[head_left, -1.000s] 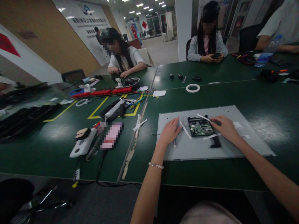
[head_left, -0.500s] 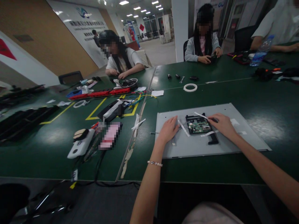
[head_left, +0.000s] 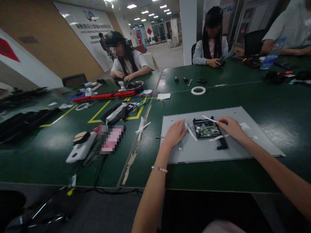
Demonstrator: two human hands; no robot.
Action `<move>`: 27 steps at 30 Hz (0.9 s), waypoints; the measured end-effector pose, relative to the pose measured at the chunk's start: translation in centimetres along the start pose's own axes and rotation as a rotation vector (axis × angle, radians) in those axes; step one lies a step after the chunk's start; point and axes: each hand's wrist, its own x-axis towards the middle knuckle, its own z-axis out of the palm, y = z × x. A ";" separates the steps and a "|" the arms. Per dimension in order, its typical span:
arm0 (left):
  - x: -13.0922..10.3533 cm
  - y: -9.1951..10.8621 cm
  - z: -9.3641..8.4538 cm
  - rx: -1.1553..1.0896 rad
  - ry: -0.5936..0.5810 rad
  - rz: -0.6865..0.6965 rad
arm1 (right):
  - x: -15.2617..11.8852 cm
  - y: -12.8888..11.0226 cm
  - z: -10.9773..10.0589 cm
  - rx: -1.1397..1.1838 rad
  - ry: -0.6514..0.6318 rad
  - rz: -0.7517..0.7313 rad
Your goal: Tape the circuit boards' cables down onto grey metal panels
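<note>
A grey flat panel (head_left: pixel 252 150) lies on the green table in front of me. On it sits a green circuit board (head_left: pixel 206 131) in a black frame, with a black arm-shaped part (head_left: pixel 222 145) at its lower right. My left hand (head_left: pixel 175 133) rests with fingers stretched on the panel's left side, beside a white tape strip (head_left: pixel 191 132) and some thin wires. Fingers of my right hand (head_left: pixel 230 127) pinch the right end of another white tape strip (head_left: pixel 209 118) over the frame's upper edge. A further tape strip (head_left: pixel 218 138) crosses the frame's lower right.
A tape roll (head_left: pixel 198 90) and a small wrench (head_left: pixel 190 82) lie beyond the panel. Left are a phone (head_left: pixel 113 139), a white device (head_left: pixel 81 149), cables and a black-and-silver item (head_left: pixel 119 111). Co-workers sit across the table, near a water bottle (head_left: pixel 272 55).
Both my hands stay almost in place, the right one still at the tape strip. The view has shifted slightly. Across the table, a co-worker's hand has moved away from the dark object.
</note>
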 end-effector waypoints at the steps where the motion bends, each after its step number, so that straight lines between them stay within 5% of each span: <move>1: 0.0 0.0 0.1 0.004 0.001 0.000 | 0.0 -0.2 -0.1 0.037 -0.010 0.027; 7: 0.0 0.1 -0.1 0.005 -0.001 0.004 | -0.2 -1.3 -0.6 0.179 -0.011 0.188; 19: 0.0 0.0 0.0 -0.008 0.004 0.019 | -0.3 -1.4 -0.3 0.338 0.039 0.249; 24: 0.0 0.0 -0.2 -0.043 0.012 -0.010 | -0.4 -2.4 -2.1 0.706 0.125 0.286; 27: 0.2 0.5 -0.8 -0.147 0.119 -0.035 | -0.7 -3.8 -3.2 0.711 0.089 0.207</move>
